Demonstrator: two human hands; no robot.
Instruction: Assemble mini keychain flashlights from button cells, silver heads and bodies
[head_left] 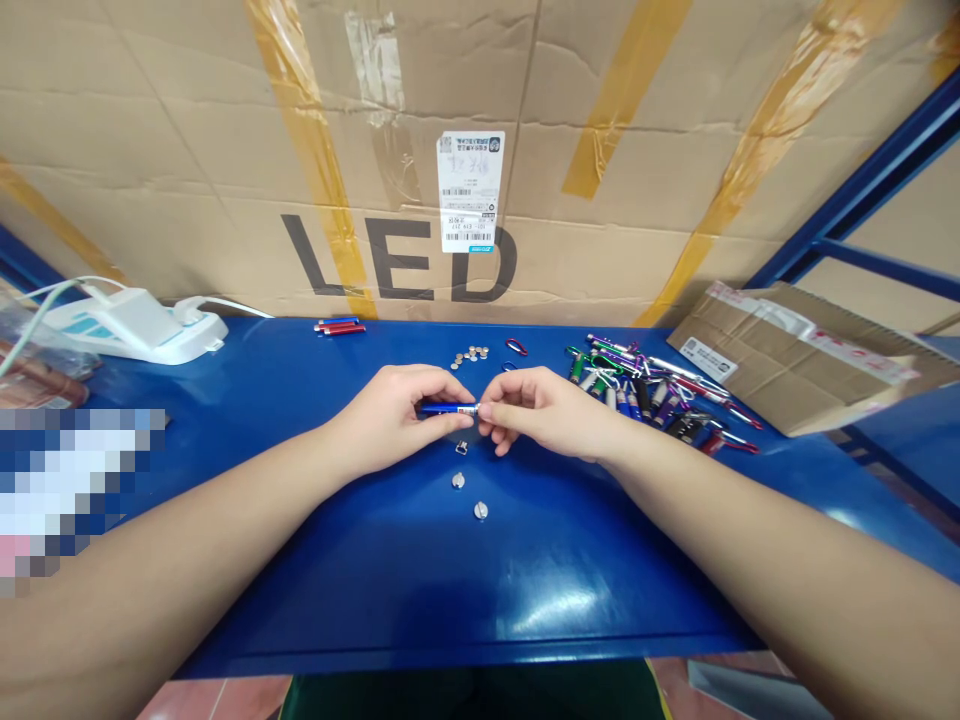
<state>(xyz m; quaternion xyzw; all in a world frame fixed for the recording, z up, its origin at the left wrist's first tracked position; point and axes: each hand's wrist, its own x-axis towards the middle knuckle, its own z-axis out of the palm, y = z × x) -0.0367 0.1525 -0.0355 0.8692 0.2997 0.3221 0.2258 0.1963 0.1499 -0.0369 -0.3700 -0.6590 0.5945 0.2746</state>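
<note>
My left hand point(401, 415) is closed round a small blue flashlight point(442, 408), a slim metal tube with a little label near its right end. The thumb and fingers of my right hand point(536, 410) pinch the tube's silver end; the fingertips hide most of that end. Just below the hands lies a small silver metal piece point(461, 447), too small to name. Nearer me are two round silver pieces, one point(458, 480) behind the other point(481, 510). Several button cells point(471, 354) lie behind the hands, with a red carabiner point(516, 346) to their right.
A pile of coloured small flashlights with carabiners point(652, 390) lies at right, beside a cardboard box point(810, 350). Red and blue tubes point(339, 326) lie at the back left. A white power strip point(139, 325) stands far left. A large carton point(405, 150) walls off the blue table point(420, 600).
</note>
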